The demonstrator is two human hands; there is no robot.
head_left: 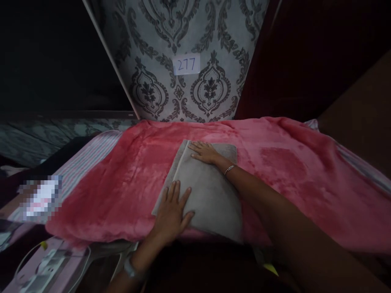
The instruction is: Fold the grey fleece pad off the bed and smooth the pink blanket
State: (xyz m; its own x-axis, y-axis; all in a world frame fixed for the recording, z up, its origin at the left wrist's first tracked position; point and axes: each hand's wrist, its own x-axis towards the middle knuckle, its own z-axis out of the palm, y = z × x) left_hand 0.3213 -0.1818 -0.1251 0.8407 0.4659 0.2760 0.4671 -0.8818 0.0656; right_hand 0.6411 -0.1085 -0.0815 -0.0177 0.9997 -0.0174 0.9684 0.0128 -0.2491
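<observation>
A folded grey cloth (pixel 210 191) lies on a plush red-pink blanket (pixel 275 171). My left hand (pixel 172 209) rests flat on the near left part of the cloth, its fingers spread. On the far edge, my right hand (pixel 204 152) lies palm down with fingers stretched out, touching the cloth. Along the cloth's left side a layered fold edge shows. Neither hand grips anything. Part of the cloth's right side is hidden under my right forearm.
Behind the blanket stands a patterned wall (pixel 210 87) with a paper marked 277 (pixel 186 64). A large dark screen (pixel 61 57) is at the left, a dark red panel (pixel 290 61) at the right. A white power strip (pixel 50 268) with a cable sits at the lower left.
</observation>
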